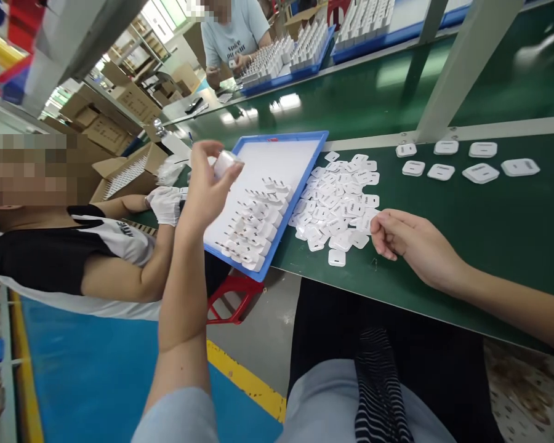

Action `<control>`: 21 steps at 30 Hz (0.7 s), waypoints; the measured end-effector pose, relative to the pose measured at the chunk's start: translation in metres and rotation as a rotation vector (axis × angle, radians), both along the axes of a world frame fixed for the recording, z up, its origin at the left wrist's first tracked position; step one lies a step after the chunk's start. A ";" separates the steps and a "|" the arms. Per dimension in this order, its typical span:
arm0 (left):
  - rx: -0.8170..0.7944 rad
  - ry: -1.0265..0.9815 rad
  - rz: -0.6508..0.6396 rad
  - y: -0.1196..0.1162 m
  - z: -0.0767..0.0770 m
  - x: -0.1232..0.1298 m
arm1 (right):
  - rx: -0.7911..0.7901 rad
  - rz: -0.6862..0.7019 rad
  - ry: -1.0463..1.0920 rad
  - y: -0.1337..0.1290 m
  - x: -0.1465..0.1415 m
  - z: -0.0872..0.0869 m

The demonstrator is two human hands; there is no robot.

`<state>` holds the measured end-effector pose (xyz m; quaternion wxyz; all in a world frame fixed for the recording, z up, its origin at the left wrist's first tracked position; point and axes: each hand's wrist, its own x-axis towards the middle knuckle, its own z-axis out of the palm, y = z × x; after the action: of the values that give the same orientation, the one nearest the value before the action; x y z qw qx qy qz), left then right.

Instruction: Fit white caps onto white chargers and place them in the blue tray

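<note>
Raised over the left side of the tray, my left hand (205, 184) is closed on a small white plastic housing (226, 163), held between thumb and fingers. Below it, the blue-rimmed tray (300, 132) with a white bottom contains rows of white plug housings (253, 231) with upright metal pins. To its right lies a heap of flat white square covers (335, 203), rounded at the corners and some marked with a small slot. My right hand (409, 243) is by the heap's right edge, fingers curled in; what they hold, if anything, is hidden.
Several white covers (480, 172) lie apart in two rows on the green table (503, 234). A metal post (471, 67) rises at the table's back. One co-worker with white gloves (166, 205) sits at left; another sits across, beside filled trays (286, 80). A red stool (235, 298) stands below.
</note>
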<state>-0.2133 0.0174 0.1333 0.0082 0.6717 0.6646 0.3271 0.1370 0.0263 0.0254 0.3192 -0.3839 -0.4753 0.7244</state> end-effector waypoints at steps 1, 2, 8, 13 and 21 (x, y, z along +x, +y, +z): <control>-0.074 0.046 0.064 0.019 0.004 -0.007 | -0.012 0.000 -0.003 0.001 0.000 -0.002; -0.166 0.106 0.111 0.036 0.006 -0.011 | -0.021 0.001 -0.007 0.002 0.000 -0.004; -0.877 0.146 0.094 0.086 -0.004 -0.006 | -0.025 0.044 -0.027 0.004 -0.003 -0.010; -1.019 0.091 0.106 0.086 -0.009 -0.003 | -0.028 0.039 -0.010 0.008 -0.003 -0.010; -1.089 0.176 -0.048 0.099 0.003 0.009 | -0.049 0.052 -0.013 0.012 -0.005 -0.010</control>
<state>-0.2047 0.1166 0.1359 0.3064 0.6102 0.7205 -0.1213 0.1321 0.0380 0.0154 0.2878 -0.3839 -0.4693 0.7413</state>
